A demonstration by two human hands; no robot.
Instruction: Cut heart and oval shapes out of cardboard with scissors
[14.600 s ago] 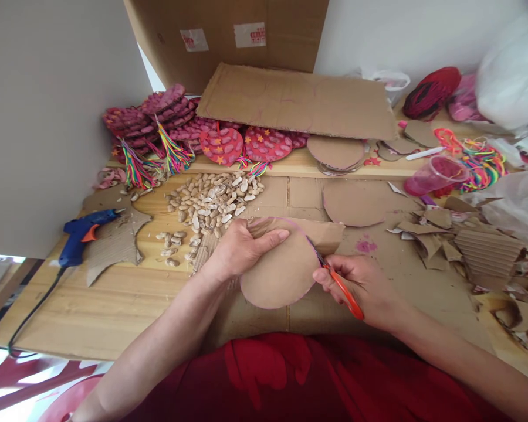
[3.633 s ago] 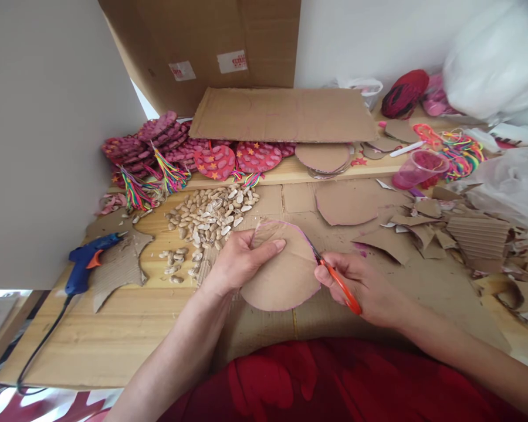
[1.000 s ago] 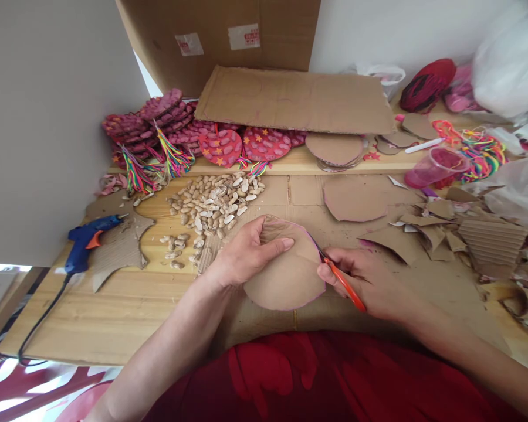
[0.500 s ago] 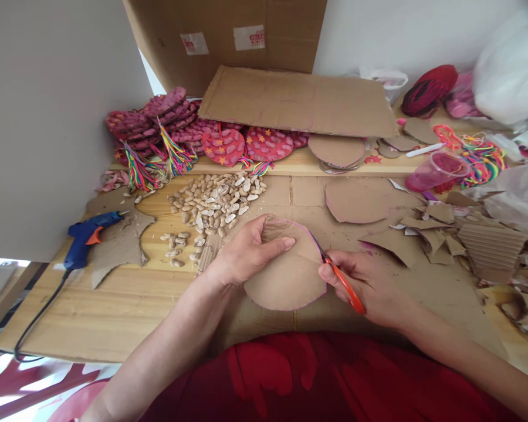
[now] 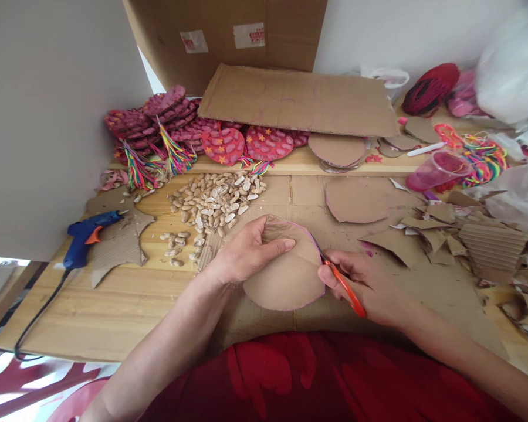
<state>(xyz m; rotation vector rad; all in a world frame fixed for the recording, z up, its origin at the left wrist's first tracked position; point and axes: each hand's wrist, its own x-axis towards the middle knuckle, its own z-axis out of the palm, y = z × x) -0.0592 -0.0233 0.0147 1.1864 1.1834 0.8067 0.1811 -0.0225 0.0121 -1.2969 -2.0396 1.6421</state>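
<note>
While the left hand point(image 5: 257, 252) pinches the cardboard disc point(image 5: 286, 278) at its upper left, thumb on top, the right hand point(image 5: 363, 284) grips orange-handled scissors point(image 5: 347, 290), their blades touching the disc's right edge. The disc is held over a cardboard sheet point(image 5: 422, 287) that covers part of the table point(image 5: 127, 310). Near the far right, a clear plastic cup point(image 5: 422, 177) is pink inside; any loose contents cannot be made out. Tangled bright cords point(image 5: 490, 158) lie just beside it. A clear plastic bag point(image 5: 521, 187) rests beside cardboard scraps point(image 5: 490, 243). Behind, a bulging white bag point(image 5: 514, 82) hides its contents. Peanuts point(image 5: 220, 199) lie heaped loose beyond the left hand.
</note>
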